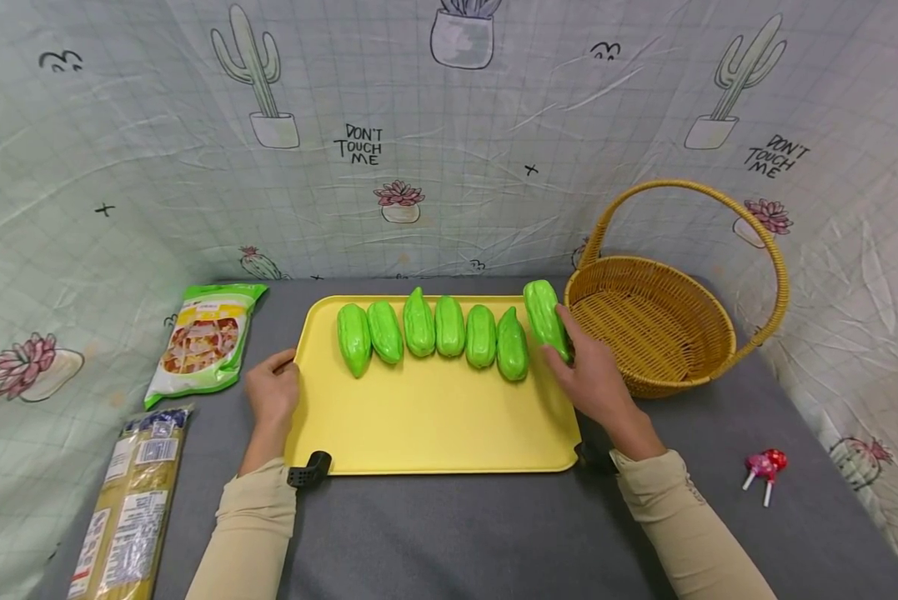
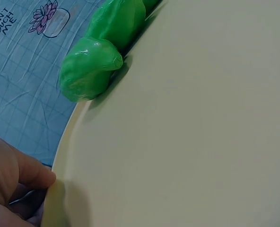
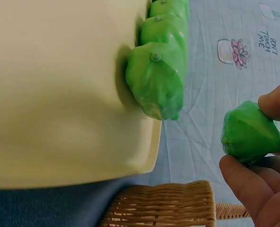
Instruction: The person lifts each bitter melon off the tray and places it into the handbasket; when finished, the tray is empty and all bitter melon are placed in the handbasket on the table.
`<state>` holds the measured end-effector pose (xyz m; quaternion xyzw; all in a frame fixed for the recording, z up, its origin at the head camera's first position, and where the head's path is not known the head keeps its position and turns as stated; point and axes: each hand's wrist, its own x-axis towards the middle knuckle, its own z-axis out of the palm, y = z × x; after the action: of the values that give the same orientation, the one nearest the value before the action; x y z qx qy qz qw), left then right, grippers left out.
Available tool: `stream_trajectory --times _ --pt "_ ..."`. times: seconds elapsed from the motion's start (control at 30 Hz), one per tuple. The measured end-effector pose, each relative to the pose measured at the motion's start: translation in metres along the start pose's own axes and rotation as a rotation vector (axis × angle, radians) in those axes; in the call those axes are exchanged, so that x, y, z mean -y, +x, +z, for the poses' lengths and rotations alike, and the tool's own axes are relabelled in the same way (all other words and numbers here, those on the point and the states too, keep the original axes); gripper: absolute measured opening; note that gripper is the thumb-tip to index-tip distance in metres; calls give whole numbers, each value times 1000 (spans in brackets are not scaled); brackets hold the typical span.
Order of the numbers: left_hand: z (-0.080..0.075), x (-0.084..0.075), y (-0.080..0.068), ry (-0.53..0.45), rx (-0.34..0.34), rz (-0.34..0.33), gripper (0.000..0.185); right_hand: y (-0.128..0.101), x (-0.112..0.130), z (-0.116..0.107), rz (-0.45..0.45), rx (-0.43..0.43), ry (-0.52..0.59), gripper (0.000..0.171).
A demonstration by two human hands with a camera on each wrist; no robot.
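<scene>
My right hand [image 1: 589, 372] grips a green bitter melon [image 1: 544, 315] above the back right corner of the yellow tray [image 1: 418, 425]. In the right wrist view, thumb and fingers close around the held bitter melon [image 3: 249, 132], which is off the tray. Several more bitter melons [image 1: 449, 326] lie side by side in a row along the tray's back half. On the left, my left hand [image 1: 273, 392] pinches the tray's side rim. The left wrist view shows its fingertip on the tray rim [image 2: 59, 189], with the nearest bitter melon [image 2: 89, 68] farther along.
A wicker basket [image 1: 644, 387] with a tall handle stands right of the tray. Two lollipops [image 1: 766, 463] lie at the right. To the left are a green-and-white food bag [image 1: 207, 342] and packs of spaghetti [image 1: 129, 508]. A patterned cloth [image 1: 479, 208] hangs behind.
</scene>
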<state>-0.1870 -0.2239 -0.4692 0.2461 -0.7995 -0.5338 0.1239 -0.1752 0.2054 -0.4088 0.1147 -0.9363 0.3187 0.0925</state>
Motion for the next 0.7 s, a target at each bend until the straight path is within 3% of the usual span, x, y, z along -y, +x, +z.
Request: stream_trajectory --times 0.27,0.7 --pt "0 0 0 -3 -7 -6 39 0 -8 -8 11 -33 86 66" --pt "1 -1 -1 4 -7 -18 39 -1 -24 -21 46 -106 127 65"
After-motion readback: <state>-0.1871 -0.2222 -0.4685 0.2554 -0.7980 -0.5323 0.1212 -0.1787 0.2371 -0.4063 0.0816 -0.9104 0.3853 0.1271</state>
